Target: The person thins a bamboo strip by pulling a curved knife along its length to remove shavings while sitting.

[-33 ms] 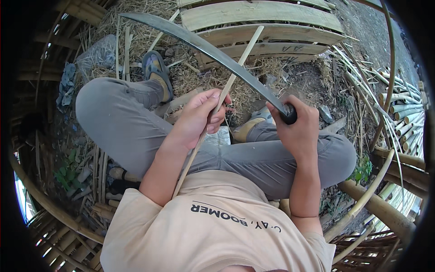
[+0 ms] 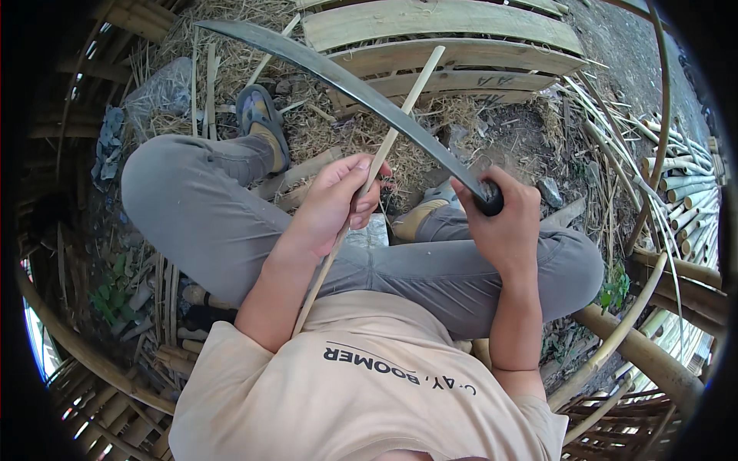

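Note:
A long, thin, pale bamboo strip [image 2: 421, 81] slants from beyond my hands down to my shirt front. My left hand [image 2: 337, 198] is closed around its middle, thumb on top. In my right hand [image 2: 503, 223] is the dark handle of a machete [image 2: 338, 79]. Its long curved blade points to the far left and crosses the upper part of the strip. From this view I cannot tell whether blade and strip touch there.
Wooden slats [image 2: 461, 54] lie beyond the blade. Several bamboo poles [image 2: 684, 184] are stacked at the far right, with loose thin strips beside them. Straw and shavings cover the ground between my feet. A thick bamboo pole [image 2: 646, 357] runs by my right knee.

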`<state>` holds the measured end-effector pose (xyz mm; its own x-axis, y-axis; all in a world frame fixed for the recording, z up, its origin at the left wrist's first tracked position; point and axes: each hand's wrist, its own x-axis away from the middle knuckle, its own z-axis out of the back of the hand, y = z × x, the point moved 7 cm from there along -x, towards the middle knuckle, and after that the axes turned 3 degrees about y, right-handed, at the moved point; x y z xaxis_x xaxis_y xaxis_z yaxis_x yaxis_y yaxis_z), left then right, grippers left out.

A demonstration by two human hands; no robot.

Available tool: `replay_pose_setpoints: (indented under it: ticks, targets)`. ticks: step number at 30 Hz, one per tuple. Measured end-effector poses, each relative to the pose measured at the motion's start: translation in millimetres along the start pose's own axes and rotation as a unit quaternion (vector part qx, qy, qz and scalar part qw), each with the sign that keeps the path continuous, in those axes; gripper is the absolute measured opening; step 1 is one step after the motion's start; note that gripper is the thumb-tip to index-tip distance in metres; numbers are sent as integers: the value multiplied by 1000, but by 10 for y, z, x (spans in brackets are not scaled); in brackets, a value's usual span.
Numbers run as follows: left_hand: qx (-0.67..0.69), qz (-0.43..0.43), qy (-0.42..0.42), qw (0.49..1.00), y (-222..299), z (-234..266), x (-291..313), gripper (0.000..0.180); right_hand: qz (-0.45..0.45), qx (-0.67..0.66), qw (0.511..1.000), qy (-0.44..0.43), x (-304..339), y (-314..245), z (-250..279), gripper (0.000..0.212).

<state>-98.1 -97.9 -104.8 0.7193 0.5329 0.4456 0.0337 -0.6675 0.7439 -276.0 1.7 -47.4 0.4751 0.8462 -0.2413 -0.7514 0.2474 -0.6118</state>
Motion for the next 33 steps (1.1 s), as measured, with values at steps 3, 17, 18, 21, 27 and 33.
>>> replay_pose_setpoints:
  ticks: [3,17,18,21,27,33]
  targets:
    - [-14,9,21,1000,-159,187,-134,25,-14,-46,999,-21,-2,3,-106,33]
    - [-73,15,37,997,-151,157,-91,31,-35,-57,995,-77,-139,-325,-158,30]
    - [-70,9,32,997,-157,138,-89,30,-29,-84,992,-85,-131,-330,-173,31]
    - [-57,22,14,998,-123,106,-71,29,-18,-117,988,-97,-139,-397,-230,33]
    - [39,67,0,997,-139,68,-37,26,1,-39,993,-111,-267,-397,-264,33]
    - [15,35,15,999,-47,-71,-118,26,60,38,992,-102,-390,-254,-379,31]
